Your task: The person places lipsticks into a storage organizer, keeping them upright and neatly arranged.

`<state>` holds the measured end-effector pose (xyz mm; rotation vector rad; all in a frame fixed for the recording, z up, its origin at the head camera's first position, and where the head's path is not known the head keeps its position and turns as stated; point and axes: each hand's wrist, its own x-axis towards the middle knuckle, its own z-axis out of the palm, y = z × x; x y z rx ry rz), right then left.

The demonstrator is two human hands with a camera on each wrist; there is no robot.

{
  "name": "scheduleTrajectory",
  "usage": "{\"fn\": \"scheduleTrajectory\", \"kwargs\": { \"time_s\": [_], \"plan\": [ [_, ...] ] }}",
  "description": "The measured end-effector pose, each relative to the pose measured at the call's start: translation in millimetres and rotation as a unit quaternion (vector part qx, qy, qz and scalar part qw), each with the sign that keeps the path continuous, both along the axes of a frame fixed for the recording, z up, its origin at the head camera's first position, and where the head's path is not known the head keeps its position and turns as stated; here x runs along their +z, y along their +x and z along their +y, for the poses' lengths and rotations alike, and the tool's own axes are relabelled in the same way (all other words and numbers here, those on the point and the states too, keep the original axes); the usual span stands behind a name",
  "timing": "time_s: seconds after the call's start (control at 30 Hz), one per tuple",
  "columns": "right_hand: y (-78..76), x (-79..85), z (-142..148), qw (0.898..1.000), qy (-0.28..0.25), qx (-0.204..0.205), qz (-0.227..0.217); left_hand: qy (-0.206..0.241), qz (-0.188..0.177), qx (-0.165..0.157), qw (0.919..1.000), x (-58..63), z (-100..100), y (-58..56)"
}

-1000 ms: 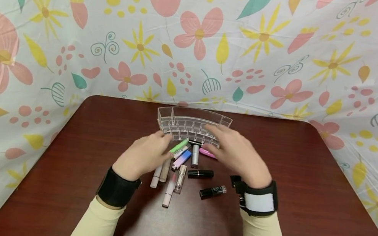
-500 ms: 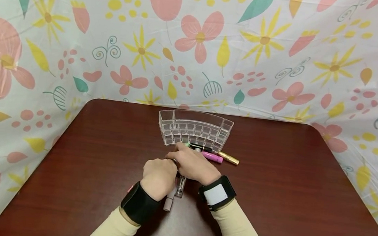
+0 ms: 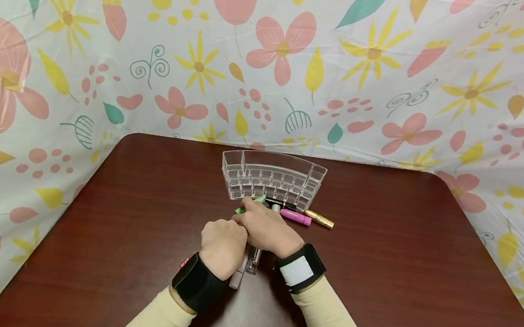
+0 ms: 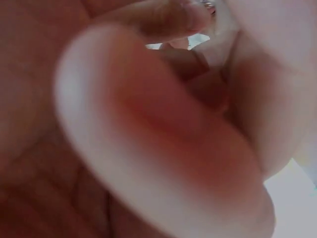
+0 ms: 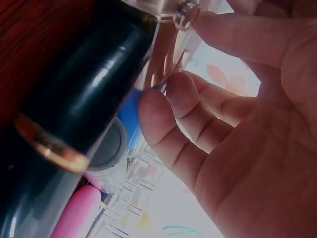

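Note:
In the head view my left hand (image 3: pixel 222 244), fingers curled, sits right beside my right hand (image 3: pixel 269 228) over a cluster of cosmetic tubes. The right wrist view has my right thumb at the silver ornamented end (image 5: pixel 187 15) of a blue-and-pink lipstick (image 5: pixel 130 116), with my fingertips against its side. My left thumb tip also meets that shiny end (image 4: pixel 210 6) in the left wrist view; curled fingers hide most of the grip. Close to my right hand lies a black lipstick with a gold band (image 5: pixel 99 74). Below the hands a pale tube (image 3: pixel 236 278) and a clear one (image 3: pixel 253 263) stick out.
A clear acrylic organizer (image 3: pixel 276 160) with small compartments stands behind the hands. In front of it lie a black tube (image 3: pixel 285 205), a pink tube (image 3: pixel 295 217) and a gold tube (image 3: pixel 319 219). A green tube (image 3: pixel 240 211) shows partly. Patterned cloth (image 3: pixel 271 79) hangs behind the table.
A second ago my hands were apart above the tubes. The right moved left and the left moved right and lower until they met. Over the last half second they barely shifted.

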<state>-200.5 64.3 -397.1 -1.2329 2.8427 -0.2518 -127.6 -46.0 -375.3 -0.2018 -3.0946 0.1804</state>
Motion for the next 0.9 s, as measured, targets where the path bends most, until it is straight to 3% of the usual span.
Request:
{"fn": "scheduleTrajectory", "kwargs": {
  "time_s": [0.27,0.37,0.47,0.6,0.7,0.77,0.83,0.9],
  "plan": [
    [-0.7,-1.4,-0.1,1.0,-0.011,-0.011,-0.01,0.001,-0.029,-0.009,0.9995,-0.2,-3.6,-6.0],
    [-0.3,3.8,3.7,1.0,-0.021,-0.005,-0.004,0.005,-0.022,-0.023,0.9995,2.7,-6.4,-8.7],
    [1.4,17.2,11.4,0.999,-0.048,-0.002,-0.004,0.025,-0.01,-0.03,0.9992,13.3,-12.7,-11.8],
    [2.8,43.0,26.4,0.992,-0.123,0.008,-0.037,0.087,0.017,-0.051,0.9947,39.4,-29.9,-14.3],
    [5.1,62.1,40.1,0.977,-0.199,0.019,-0.073,0.158,0.044,-0.103,0.981,58.0,-46.0,-14.6],
    [8.7,73.5,49.5,0.964,-0.251,0.021,-0.087,0.212,0.068,-0.149,0.9635,66.1,-55.4,-15.5],
    [13.7,83.8,57.6,0.952,-0.293,0.018,-0.083,0.265,0.095,-0.199,0.9388,71.6,-62.2,-16.5],
    [19.1,92.1,63.8,0.942,-0.329,0.016,-0.068,0.311,0.125,-0.249,0.9088,74.3,-66.4,-18.0]
  ]
}}
